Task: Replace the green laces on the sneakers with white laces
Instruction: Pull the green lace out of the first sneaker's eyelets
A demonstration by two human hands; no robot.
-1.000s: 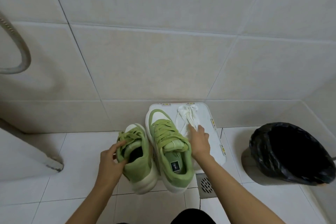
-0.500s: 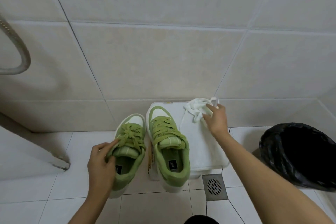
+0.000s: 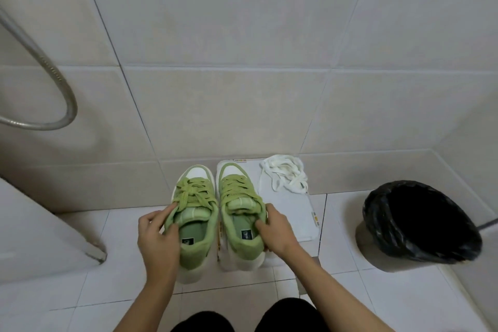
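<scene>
Left hand fingers grip the left sneaker, right hand fingers the right sneaker

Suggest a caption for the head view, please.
Left hand holds the left sneaker, right hand the right sneaker; white laces lie on the board.
</scene>
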